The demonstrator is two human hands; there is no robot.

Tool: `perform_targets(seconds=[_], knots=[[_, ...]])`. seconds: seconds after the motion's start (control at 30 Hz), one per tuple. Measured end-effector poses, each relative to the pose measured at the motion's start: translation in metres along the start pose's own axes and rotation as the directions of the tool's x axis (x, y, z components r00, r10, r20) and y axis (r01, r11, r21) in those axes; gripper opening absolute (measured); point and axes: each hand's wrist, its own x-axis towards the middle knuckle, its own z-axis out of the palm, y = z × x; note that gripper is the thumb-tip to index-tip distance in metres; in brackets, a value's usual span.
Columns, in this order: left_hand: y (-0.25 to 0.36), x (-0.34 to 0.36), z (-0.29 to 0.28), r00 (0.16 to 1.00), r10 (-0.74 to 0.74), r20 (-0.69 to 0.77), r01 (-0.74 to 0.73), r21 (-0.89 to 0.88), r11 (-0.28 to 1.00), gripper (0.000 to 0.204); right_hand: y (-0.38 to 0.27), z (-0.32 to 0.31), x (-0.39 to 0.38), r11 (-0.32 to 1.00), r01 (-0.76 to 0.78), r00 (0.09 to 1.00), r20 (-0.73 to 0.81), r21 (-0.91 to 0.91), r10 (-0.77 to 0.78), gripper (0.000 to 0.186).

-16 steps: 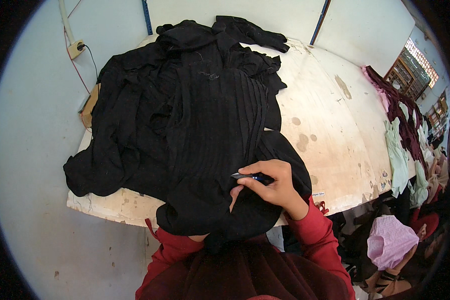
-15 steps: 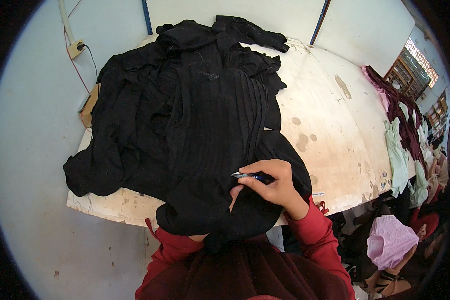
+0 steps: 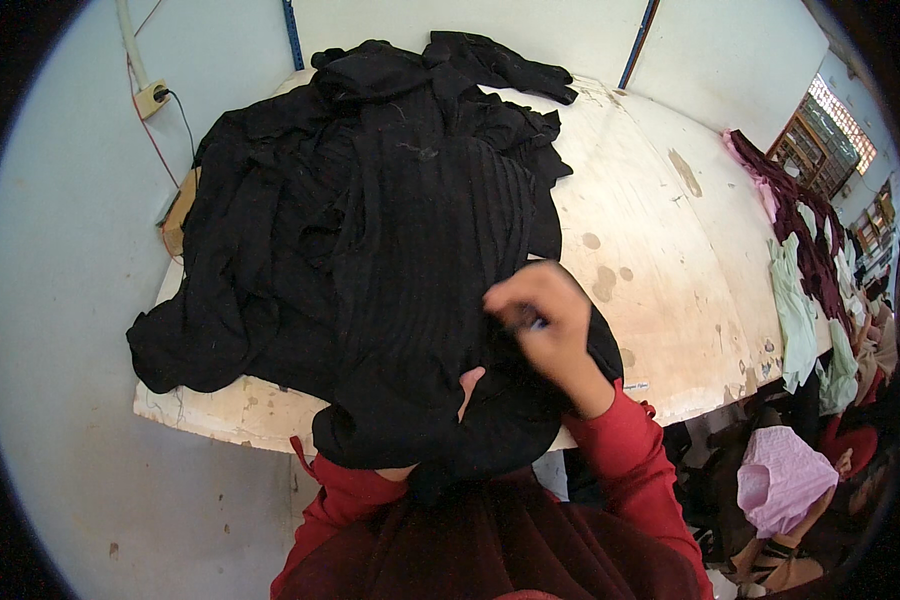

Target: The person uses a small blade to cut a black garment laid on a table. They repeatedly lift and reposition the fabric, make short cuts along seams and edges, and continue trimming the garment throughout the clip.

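Observation:
A heap of black garments [image 3: 400,230], with a band of narrow pleats down its middle, covers the left part of the table. My right hand [image 3: 545,325], blurred by motion, is closed round a small dark blue tool [image 3: 530,318] just above the pleated cloth. The tool's tip is not clear. My left hand [image 3: 469,388] is mostly hidden under the black fabric near the front; one pink finger or thumb shows, pressed against the cloth it holds.
The pale, stained table [image 3: 670,290] has mint garments [image 3: 798,320] and maroon ones [image 3: 810,230] along its right side. At lower right, another person's hand [image 3: 815,510] holds pink cloth [image 3: 780,475]. A wall socket [image 3: 152,98] with a plugged cable is at left.
My right hand has moved up and a little to the right with the tool, away from my left fingertip, and is now blurred. My left hand and the garments are nearly unchanged.

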Motion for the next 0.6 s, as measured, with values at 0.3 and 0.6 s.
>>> perform_targets(seconds=[0.3, 0.6], knots=[[-0.014, -0.008, -0.008, 0.985, 0.081, 0.152, -0.069, -0.085, 0.994, 0.065, -0.035, 0.001, -0.017, 0.969, -0.213, 0.938, 0.303, 0.127, 0.166, 0.03], [-0.003, -0.029, 0.033, 0.991, -0.082, -0.107, 0.094, 0.113, 0.989, 0.065, -0.027, -0.017, -0.03, 0.817, -0.523, 0.848, 0.057, 0.244, 0.526, 0.042]])
